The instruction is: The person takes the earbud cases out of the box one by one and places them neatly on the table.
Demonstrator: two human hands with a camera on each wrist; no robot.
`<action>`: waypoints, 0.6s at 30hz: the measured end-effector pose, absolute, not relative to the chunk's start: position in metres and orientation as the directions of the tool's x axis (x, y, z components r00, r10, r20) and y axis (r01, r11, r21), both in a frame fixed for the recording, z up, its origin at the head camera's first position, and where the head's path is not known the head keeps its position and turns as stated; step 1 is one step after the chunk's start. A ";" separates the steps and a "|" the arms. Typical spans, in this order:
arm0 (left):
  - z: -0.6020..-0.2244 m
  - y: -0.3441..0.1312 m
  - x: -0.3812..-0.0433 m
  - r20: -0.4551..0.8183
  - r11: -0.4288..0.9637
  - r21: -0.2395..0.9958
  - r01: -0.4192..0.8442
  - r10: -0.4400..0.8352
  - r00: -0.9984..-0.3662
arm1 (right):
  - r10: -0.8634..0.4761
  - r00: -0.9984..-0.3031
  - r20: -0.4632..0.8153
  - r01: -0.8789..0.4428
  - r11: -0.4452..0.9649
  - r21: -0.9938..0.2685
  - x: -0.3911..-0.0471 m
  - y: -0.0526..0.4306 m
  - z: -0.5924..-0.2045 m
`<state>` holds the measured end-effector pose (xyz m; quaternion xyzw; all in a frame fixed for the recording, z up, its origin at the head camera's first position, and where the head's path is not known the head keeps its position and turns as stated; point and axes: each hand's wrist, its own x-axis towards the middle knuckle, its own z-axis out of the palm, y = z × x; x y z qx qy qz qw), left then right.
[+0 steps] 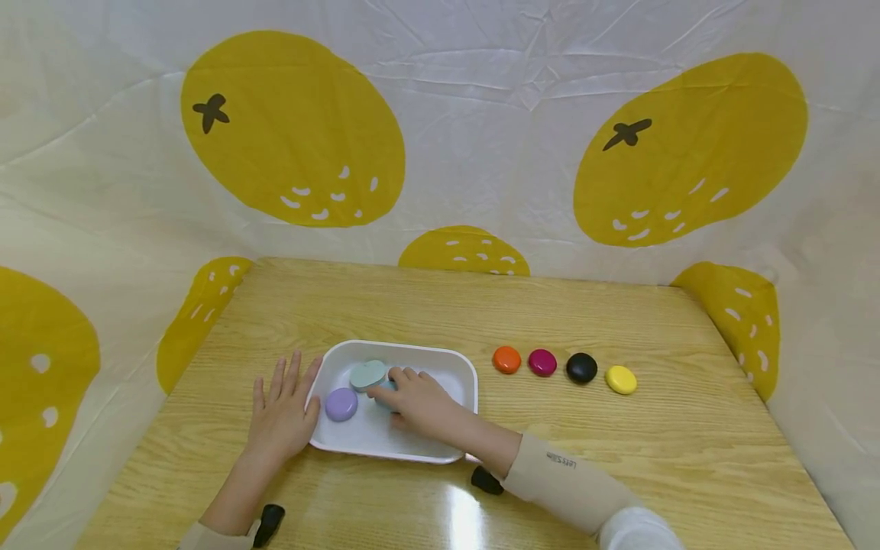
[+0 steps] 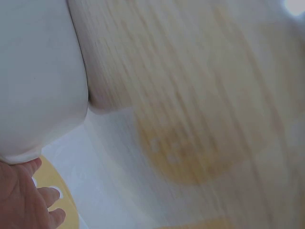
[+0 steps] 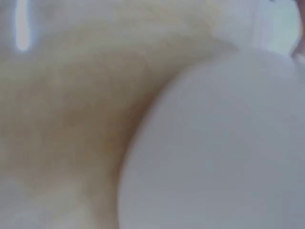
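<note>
A white tray (image 1: 371, 454) stands on the wooden table. Inside it lie a lilac glossy round piece (image 1: 341, 405) and a pale green one (image 1: 368, 374). My right hand (image 1: 421, 405) reaches into the tray from the right, its fingers and thumb about a light blue round piece (image 1: 386, 399) that they partly cover. Palm down at the tray's left side, my left hand (image 1: 283, 416) has its fingers spread, with the thumb against the rim. In the left wrist view, fingers (image 2: 35, 200) show beside the tray's outer wall. The right wrist view is blurred and mostly filled by the tray.
To the right of the tray, an orange piece (image 1: 507, 360), a magenta one (image 1: 542, 363), a black one (image 1: 581, 368) and a yellow one (image 1: 622, 380) lie in a row. A white cloth (image 1: 481, 153) with yellow fruit prints hangs behind the table (image 1: 550, 481) and at its sides.
</note>
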<state>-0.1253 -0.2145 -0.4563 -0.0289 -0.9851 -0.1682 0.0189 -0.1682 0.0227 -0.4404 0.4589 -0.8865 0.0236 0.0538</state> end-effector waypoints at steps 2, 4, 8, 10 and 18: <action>-0.456 -0.215 -0.125 0.044 0.942 0.331 0.061 0.049 -0.998 | -0.820 -0.556 0.134 -0.828 0.561 -0.002 -0.170 0.032 -0.433; -0.455 -0.214 -0.125 0.043 0.942 0.331 0.060 0.049 -0.998 | -0.826 -0.540 0.159 -0.839 0.544 -0.024 -0.173 0.042 -0.425; -0.454 -0.214 -0.125 0.039 0.940 0.337 0.058 0.047 -0.998 | -0.827 -0.524 0.203 -0.850 0.522 -0.068 -0.177 0.064 -0.413; -0.454 -0.214 -0.125 0.036 0.938 0.341 0.057 0.047 -0.998 | -0.822 -0.526 0.215 -0.850 0.518 -0.097 -0.179 0.076 -0.408; -0.456 -0.215 -0.125 0.041 0.940 0.335 0.059 0.049 -0.998 | -0.762 -0.592 0.265 -0.805 0.575 -0.144 -0.182 0.124 -0.404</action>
